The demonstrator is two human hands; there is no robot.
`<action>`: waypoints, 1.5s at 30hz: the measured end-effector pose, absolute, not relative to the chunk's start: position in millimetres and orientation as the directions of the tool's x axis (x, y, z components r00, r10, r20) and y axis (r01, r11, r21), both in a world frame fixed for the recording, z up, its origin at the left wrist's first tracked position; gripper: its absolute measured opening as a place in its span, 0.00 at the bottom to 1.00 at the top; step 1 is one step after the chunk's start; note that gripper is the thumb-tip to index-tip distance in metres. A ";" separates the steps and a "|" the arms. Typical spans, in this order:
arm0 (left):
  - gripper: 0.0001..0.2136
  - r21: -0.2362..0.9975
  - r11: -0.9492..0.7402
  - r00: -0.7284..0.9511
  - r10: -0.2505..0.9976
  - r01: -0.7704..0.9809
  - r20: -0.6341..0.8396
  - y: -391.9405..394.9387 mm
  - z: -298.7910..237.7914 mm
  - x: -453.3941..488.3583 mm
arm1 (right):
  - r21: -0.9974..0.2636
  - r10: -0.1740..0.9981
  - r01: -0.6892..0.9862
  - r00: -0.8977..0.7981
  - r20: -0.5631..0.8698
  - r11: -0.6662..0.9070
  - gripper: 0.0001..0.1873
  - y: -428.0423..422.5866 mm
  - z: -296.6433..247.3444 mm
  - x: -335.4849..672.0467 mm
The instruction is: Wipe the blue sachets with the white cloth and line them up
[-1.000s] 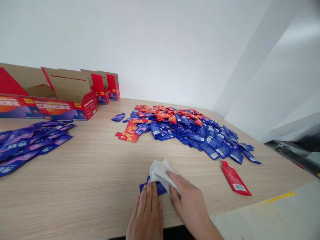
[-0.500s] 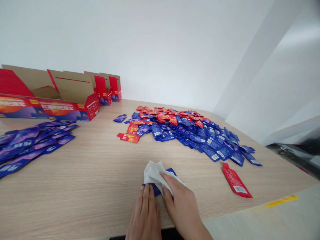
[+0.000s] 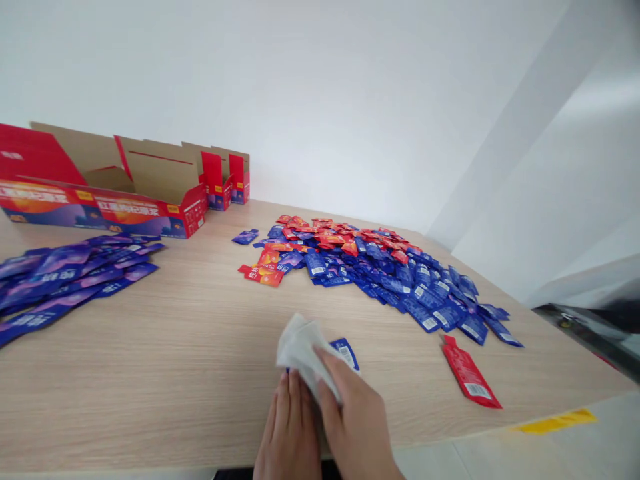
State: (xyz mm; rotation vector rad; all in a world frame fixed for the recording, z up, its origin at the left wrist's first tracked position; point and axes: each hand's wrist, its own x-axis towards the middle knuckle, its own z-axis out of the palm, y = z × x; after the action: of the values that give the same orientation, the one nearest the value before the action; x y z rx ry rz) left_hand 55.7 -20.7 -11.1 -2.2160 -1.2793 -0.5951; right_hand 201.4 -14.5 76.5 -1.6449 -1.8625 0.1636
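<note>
A blue sachet (image 3: 347,352) lies on the table in front of me, its barcode end showing and most of it covered. With my right hand (image 3: 355,413) I grip a folded white cloth or tissue (image 3: 303,343) and press it onto the sachet. My left hand (image 3: 291,427) sits beside it, fingers together and pinning the sachet's near left end; its thumb is hidden. A red sachet (image 3: 470,373) lies apart to the right of my hands.
A large heap of blue sachets (image 3: 395,277) with red sachets (image 3: 330,237) on top spreads beyond my hands. More blue sachets (image 3: 65,277) are stacked at left. Open red cardboard boxes (image 3: 195,217) line the back left. Yellow tape (image 3: 557,421) marks the table's front right edge.
My right hand has slid the white cloth slightly left and away from me, uncovering more of the sachet's barcode end. My left hand stays at the sachet. The camera view has shifted slightly.
</note>
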 end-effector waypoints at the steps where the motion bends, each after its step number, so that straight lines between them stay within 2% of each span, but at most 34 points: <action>1: 0.24 -0.227 -0.433 0.476 0.649 0.873 0.594 -20.6 -10.9 54.9 | -0.473 0.923 0.840 -0.079 0.377 0.265 0.22 -13.8 74.7 194.4; 2: 0.24 -0.228 -0.432 0.476 0.653 0.873 0.589 -20.5 -10.6 54.4 | -0.458 0.925 0.845 -0.106 0.366 0.278 0.22 -12.4 73.6 191.9; 4: 0.25 -0.181 -0.416 0.438 0.687 0.891 0.580 -20.9 -10.0 55.3 | -0.424 0.944 0.885 -0.051 0.326 0.194 0.23 -8.6 74.2 203.4; 8: 0.27 -0.085 -0.394 0.373 0.747 0.915 0.550 -24.2 -8.2 63.6 | -0.319 0.949 0.929 0.255 0.185 -0.187 0.22 -5.1 84.4 265.1; 10: 0.27 -0.048 -0.370 0.336 0.771 0.928 0.541 -26.4 -6.0 68.0 | -0.332 0.905 0.887 0.390 0.167 -0.321 0.23 -6.6 89.5 283.2; 11: 0.27 -0.036 -0.363 0.322 0.774 0.931 0.545 -27.3 -4.5 69.7 | -0.377 0.888 0.869 0.415 0.198 -0.322 0.23 -7.9 90.1 283.2; 13: 0.26 -0.030 -0.353 0.309 0.774 0.935 0.553 -28.4 -1.1 71.4 | -0.477 0.888 0.863 0.343 0.307 -0.168 0.23 -11.1 86.2 265.5; 15: 0.24 -0.048 -0.347 0.314 0.771 0.937 0.554 -28.6 2.4 71.3 | -0.491 0.908 0.865 0.121 0.402 0.102 0.22 -13.6 77.8 235.2; 17: 0.22 -0.095 -0.344 0.336 0.762 0.934 0.553 -28.0 4.9 70.1 | -0.441 0.923 0.861 -0.078 0.376 0.253 0.23 -14.0 71.3 211.7; 19: 0.22 -0.133 -0.345 0.358 0.749 0.929 0.557 -27.2 6.1 68.7 | -0.421 0.948 0.877 -0.108 0.300 0.233 0.25 -12.3 70.5 210.0; 22: 0.24 -0.119 -0.354 0.355 0.738 0.928 0.574 -26.4 5.2 68.1 | -0.376 0.979 0.927 0.092 0.182 -0.017 0.24 -9.0 77.7 245.6; 24: 0.24 -0.090 -0.352 0.335 0.737 0.932 0.587 -26.2 3.5 69.2 | -0.322 0.956 0.924 0.261 0.132 -0.208 0.23 -7.2 83.6 271.8; 26: 0.25 -0.073 -0.346 0.319 0.734 0.935 0.600 -25.8 1.1 70.7 | -0.345 0.928 0.898 0.341 0.150 -0.274 0.22 -6.7 86.0 279.9; 27: 0.25 -0.067 -0.344 0.312 0.731 0.936 0.607 -25.4 -0.2 71.2 | -0.393 0.928 0.891 0.320 0.190 -0.227 0.22 -7.1 85.1 275.0; 29: 0.24 -0.060 -0.347 0.306 0.718 0.936 0.625 -24.2 -2.6 71.4 | -0.476 0.942 0.879 0.156 0.296 0.004 0.22 -8.9 79.3 251.9; 31: 0.21 -0.060 -0.363 0.312 0.692 0.930 0.651 -22.9 -3.5 70.3 | -0.477 0.929 0.843 -0.067 0.365 0.248 0.22 -9.9 72.6 225.0; 32: 0.20 -0.062 -0.370 0.317 0.684 0.927 0.657 -22.4 -3.1 69.6 | -0.461 0.920 0.831 -0.143 0.365 0.312 0.23 -9.3 70.5 216.2; 34: 0.20 -0.063 -0.371 0.320 0.687 0.926 0.652 -22.2 -0.8 68.6 | -0.431 0.934 0.855 -0.152 0.322 0.288 0.24 -5.7 70.6 215.7; 38: 0.23 -0.056 -0.343 0.300 0.718 0.938 0.628 -24.5 4.4 71.0 | -0.360 0.963 0.920 0.219 0.156 -0.151 0.21 2.1 83.0 265.0; 40: 0.23 -0.049 -0.332 0.287 0.720 0.942 0.632 -25.5 4.3 73.2 | -0.384 0.931 0.884 0.339 0.134 -0.267 0.21 1.5 88.9 281.0; 42: 0.23 -0.047 -0.327 0.281 0.717 0.944 0.638 -26.0 2.6 74.6 | -0.489 0.931 0.856 0.301 0.207 -0.168 0.22 -2.7 89.2 274.6; 45: 0.21 -0.053 -0.336 0.292 0.716 0.940 0.634 -25.9 1.0 73.8 | -0.535 0.945 0.825 -0.001 0.326 0.185 0.21 -9.4 80.5 239.6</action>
State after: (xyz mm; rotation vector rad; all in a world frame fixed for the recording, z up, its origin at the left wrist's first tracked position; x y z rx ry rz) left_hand 73.8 -25.9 1.0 -2.1485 -1.4826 -0.7241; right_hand 239.6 -9.4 80.5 -1.6606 -1.8445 0.2498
